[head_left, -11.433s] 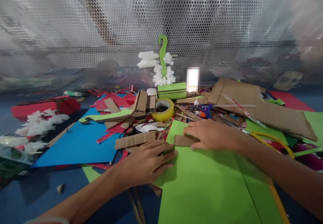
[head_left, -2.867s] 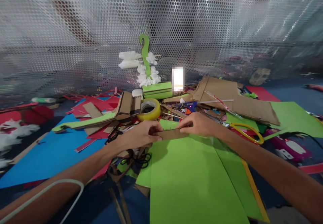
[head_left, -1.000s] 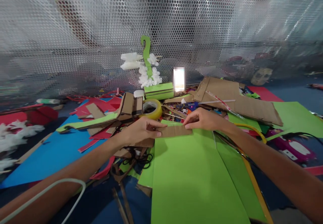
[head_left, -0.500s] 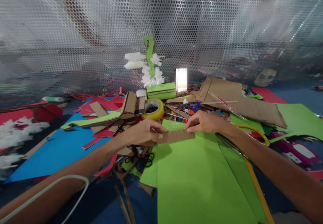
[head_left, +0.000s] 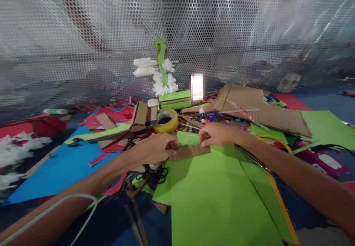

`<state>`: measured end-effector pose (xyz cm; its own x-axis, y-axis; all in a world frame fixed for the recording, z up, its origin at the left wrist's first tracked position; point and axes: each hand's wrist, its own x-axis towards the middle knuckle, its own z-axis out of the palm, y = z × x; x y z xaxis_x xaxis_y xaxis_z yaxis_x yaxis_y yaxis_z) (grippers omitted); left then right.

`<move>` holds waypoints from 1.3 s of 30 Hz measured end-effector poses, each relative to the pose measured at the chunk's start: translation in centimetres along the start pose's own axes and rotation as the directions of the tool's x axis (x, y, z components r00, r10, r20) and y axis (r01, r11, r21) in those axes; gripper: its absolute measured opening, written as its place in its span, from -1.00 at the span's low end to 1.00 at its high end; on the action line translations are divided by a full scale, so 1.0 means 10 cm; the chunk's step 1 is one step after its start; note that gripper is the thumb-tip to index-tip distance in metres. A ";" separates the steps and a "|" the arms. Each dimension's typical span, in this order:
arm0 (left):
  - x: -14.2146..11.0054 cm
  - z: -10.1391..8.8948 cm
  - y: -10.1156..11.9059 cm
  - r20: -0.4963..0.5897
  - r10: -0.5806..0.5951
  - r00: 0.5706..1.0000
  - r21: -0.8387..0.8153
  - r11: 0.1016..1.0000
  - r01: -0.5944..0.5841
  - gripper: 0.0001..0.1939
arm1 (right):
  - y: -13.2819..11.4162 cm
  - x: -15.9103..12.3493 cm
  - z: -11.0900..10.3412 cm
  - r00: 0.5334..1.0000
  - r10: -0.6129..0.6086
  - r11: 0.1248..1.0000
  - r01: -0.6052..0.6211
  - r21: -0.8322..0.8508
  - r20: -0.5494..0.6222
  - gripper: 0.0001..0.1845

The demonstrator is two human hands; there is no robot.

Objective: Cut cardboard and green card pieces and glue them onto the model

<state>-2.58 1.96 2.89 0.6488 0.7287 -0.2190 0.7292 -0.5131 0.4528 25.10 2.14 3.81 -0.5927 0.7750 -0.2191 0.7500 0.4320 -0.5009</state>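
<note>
A short strip of brown cardboard lies over the upper part of a bright green sheet of paper. At its left end, my left hand is closed, thumb and fingers pinching the strip. My right hand has its fingertips curled together on the strip's right end, gripping it from above. Under the large sheet, more green paper shows on the right. Just beyond my hands sit a roll of yellow tape and a blue glue gun.
A green hook-shaped cutout with white tufts stands on a green block before a perforated metal panel. Blue paper and red scraps lie left. Cardboard, a yellow scissors handle and a purple device are right.
Both hands earlier rested on the sheet near the strip with looser fingers; now they pinch its ends. In the last second the strip has tilted and shifted slightly, and the view has swung a little.
</note>
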 end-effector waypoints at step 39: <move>0.11 0.21 0.26 -0.073 0.614 0.786 0.232 0.777 -0.585 -0.53 | 0.59 -0.42 -0.29 0.890 0.230 0.910 -0.340 -0.236 -0.394 -0.85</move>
<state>0.50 0.46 2.07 0.9417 0.2907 0.1693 0.2371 -0.9306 0.2790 32.82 2.73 4.20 -0.2396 0.9707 0.0193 0.9534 0.2390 -0.1839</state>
